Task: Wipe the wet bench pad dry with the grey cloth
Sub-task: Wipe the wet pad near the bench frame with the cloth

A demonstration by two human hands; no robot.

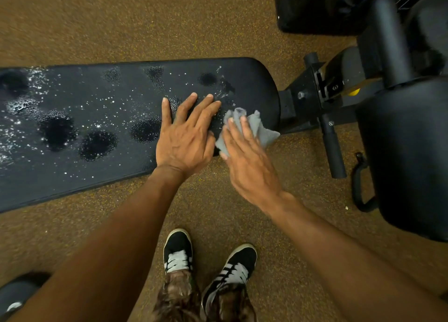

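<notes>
Left grip (184, 140) is laid flat on the wet bench pad (101, 96), fingers spread. Grey cloth (263, 132) is pressed onto the pad's near edge, just beside it, under the right grip (247, 161), fingers nearly straight.

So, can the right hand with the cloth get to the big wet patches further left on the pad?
Probably not directly: the left hand lies flat on the pad between the cloth and those patches.

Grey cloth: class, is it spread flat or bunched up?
Bunched up: the grey cloth rises in crumpled folds beneath the right hand on the bench pad.
</notes>
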